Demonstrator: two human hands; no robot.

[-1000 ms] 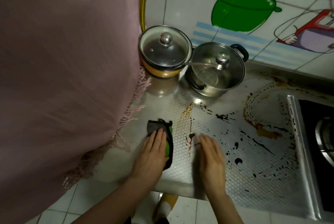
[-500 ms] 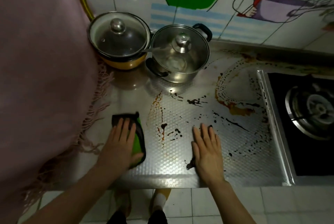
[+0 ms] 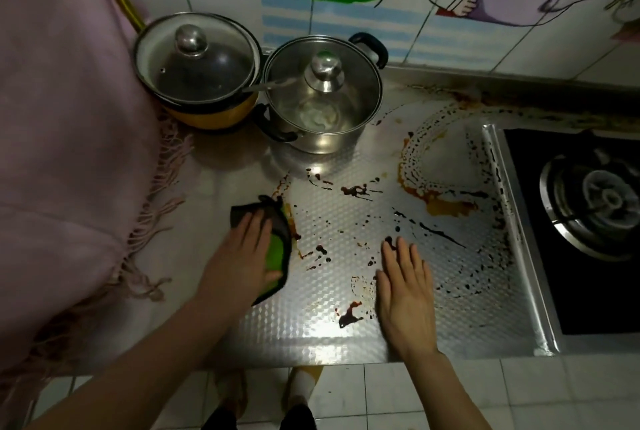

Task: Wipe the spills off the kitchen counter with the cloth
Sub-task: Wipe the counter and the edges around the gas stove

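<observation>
Lying under the flat left hand (image 3: 242,256), cloth (image 3: 278,249) pokes rightward.

light: dim on my feed | glare: bright patch on worktop (image 3: 322,329) near front edge | edges: wide-angle bending | focus: slightly soft throughout

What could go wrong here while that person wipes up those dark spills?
The right hand lies flat among the dark spills and may smear them.
A wide sweep of the cloth under the left hand could push the orange puddle toward the gas burner.
The pink fringed fabric trails on the counter and might pick up stains.
</observation>
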